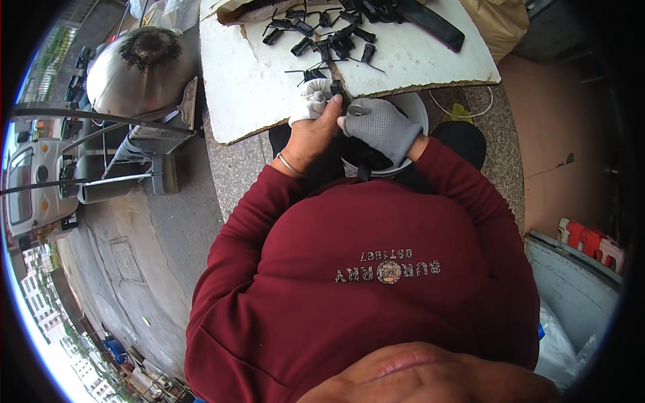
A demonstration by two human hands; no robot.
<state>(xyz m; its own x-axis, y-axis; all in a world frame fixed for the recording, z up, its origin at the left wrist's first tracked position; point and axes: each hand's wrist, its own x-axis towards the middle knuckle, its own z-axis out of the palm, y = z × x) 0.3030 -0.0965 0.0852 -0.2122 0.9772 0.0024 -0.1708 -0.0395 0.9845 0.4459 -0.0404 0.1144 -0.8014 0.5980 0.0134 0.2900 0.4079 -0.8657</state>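
Right at the near edge of the desk (232, 107), left of its middle, you had both hands close together. Your left grip (312, 106), with white cloth over the fingers and the thumb bare, was closed on a small black part (336, 87), which stood out past your thumb just over that edge. Your right grip (381, 129), in a grey textured glove, was curled just beside it, its fingers bent toward the left one; whether it pinched anything could not be told. A bracelet (290, 165) circled your left wrist, and maroon sleeves (250, 201) covered both your arms. Beyond your hands, loose black pieces (302, 46) with thin tails lay scattered from the middle of the desk toward its far edge, some touching or overlapping. A long, flat black object (430, 25) lay slantwise nearer the far right corner, its upper end against more black pieces. Below the near edge, between your legs, stood a white bucket (422, 114) with dark contents, partly hidden by your right grip. Past the left edge sat a rounded metal vessel (134, 77), well apart from your hands.
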